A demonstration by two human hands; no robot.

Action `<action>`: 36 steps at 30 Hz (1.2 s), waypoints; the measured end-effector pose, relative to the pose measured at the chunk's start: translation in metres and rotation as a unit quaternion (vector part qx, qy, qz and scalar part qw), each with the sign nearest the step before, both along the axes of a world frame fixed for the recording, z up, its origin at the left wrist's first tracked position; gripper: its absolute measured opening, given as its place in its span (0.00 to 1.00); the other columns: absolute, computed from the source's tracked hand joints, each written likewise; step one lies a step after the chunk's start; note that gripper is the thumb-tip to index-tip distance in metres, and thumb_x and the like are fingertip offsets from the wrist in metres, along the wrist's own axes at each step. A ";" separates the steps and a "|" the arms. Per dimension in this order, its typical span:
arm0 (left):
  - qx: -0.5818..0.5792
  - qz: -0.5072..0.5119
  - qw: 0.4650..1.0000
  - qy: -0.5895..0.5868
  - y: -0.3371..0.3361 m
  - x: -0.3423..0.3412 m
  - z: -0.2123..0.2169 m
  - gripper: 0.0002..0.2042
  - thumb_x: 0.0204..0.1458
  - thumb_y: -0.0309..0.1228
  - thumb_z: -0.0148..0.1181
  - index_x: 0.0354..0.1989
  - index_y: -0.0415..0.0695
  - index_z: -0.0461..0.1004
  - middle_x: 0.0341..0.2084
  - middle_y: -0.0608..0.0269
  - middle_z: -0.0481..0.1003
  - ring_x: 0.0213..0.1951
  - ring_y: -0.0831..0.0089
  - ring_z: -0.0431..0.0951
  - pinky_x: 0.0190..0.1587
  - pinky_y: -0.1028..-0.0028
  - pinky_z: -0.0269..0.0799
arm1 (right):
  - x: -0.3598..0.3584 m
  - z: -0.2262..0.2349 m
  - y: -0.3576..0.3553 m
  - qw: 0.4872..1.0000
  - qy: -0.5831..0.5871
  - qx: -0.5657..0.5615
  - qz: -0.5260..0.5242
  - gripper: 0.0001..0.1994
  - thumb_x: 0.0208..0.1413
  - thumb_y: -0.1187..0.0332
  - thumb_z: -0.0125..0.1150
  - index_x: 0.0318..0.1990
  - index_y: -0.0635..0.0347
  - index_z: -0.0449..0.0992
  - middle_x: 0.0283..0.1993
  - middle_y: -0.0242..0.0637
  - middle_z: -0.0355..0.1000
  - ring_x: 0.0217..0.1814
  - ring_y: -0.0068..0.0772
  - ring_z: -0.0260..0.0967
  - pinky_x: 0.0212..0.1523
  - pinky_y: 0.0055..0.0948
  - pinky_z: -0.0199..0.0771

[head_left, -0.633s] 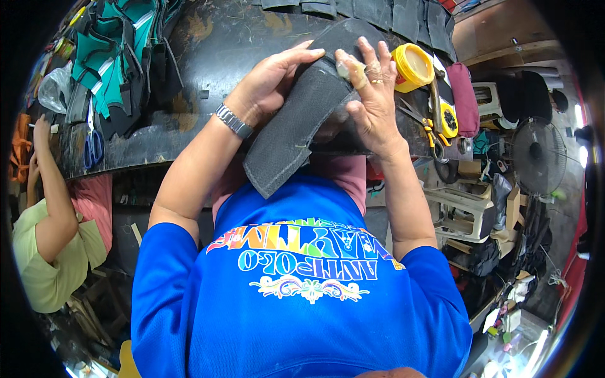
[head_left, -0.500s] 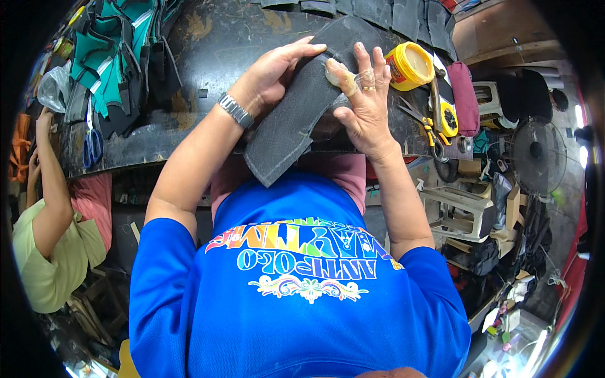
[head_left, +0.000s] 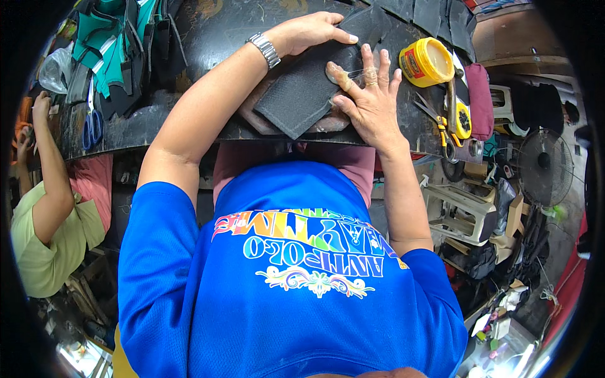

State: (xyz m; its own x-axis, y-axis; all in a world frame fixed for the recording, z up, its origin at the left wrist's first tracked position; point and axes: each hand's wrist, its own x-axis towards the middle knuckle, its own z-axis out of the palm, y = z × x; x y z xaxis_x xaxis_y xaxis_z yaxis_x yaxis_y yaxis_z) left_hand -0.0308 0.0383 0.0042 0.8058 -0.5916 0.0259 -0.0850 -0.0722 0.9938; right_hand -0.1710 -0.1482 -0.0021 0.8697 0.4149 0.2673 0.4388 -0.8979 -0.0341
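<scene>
A black textured sheet piece (head_left: 296,101), with a line along its edge, lies on the dark table in front of me. My left hand (head_left: 312,33) reaches over its far left side, thumb and fingers closed at its upper edge; part of the grip is hidden. My right hand (head_left: 373,104) is at the piece's right edge, fingers spread and nothing grasped. Pale sticky glue coats its index finger, and thin strands stretch towards the neighbouring finger. Just beyond that hand sits an open yellow tub (head_left: 426,62) of pale paste, tipped towards me in view.
Right of the tub are yellow-handled scissors (head_left: 440,125), a yellow tape measure (head_left: 463,121) and a maroon pouch (head_left: 480,101). Blue-handled scissors (head_left: 92,129) and teal-and-black pieces (head_left: 110,53) are at left, near another person's arm (head_left: 51,170). More black pieces (head_left: 430,14) lie at the far edge.
The black piece has moved away from me and now lies flatter on the table. My left hand has shifted farther and to the right; my right hand stays beside it, fingers more spread.
</scene>
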 end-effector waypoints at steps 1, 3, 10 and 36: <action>-0.020 0.000 1.000 -0.002 -0.001 0.002 -0.002 0.23 0.54 0.38 0.67 0.53 0.34 0.74 0.45 0.50 0.78 0.48 0.67 0.78 0.54 0.72 0.71 | 0.000 0.001 0.000 1.000 0.000 -0.005 0.003 0.26 0.62 0.36 0.44 0.68 0.17 0.64 0.82 0.37 0.31 0.83 0.50 0.19 0.72 0.70 0.23; -0.063 -0.037 0.997 0.038 -0.007 0.004 -0.006 0.22 0.56 0.35 0.66 0.55 0.35 0.73 0.46 0.53 0.78 0.47 0.70 0.78 0.54 0.73 0.71 | -0.001 0.003 0.002 1.000 0.005 -0.012 0.012 0.27 0.62 0.35 0.43 0.68 0.17 0.65 0.82 0.35 0.31 0.83 0.49 0.17 0.72 0.70 0.21; -0.166 -0.073 0.978 0.098 -0.012 0.009 -0.004 0.20 0.54 0.30 0.65 0.53 0.34 0.73 0.41 0.57 0.79 0.40 0.73 0.77 0.44 0.73 0.73 | -0.003 0.010 0.012 0.995 0.015 -0.007 0.098 0.27 0.58 0.33 0.45 0.65 0.17 0.68 0.81 0.38 0.37 0.83 0.52 0.24 0.71 0.73 0.24; -0.181 -0.072 0.977 0.084 -0.011 0.045 -0.007 0.28 0.53 0.34 0.68 0.59 0.31 0.69 0.48 0.56 0.77 0.47 0.71 0.76 0.49 0.72 0.73 | -0.034 0.004 0.022 0.989 0.081 0.120 -0.021 0.31 0.67 0.40 0.41 0.70 0.44 0.65 0.79 0.45 0.43 0.82 0.56 0.30 0.72 0.68 0.23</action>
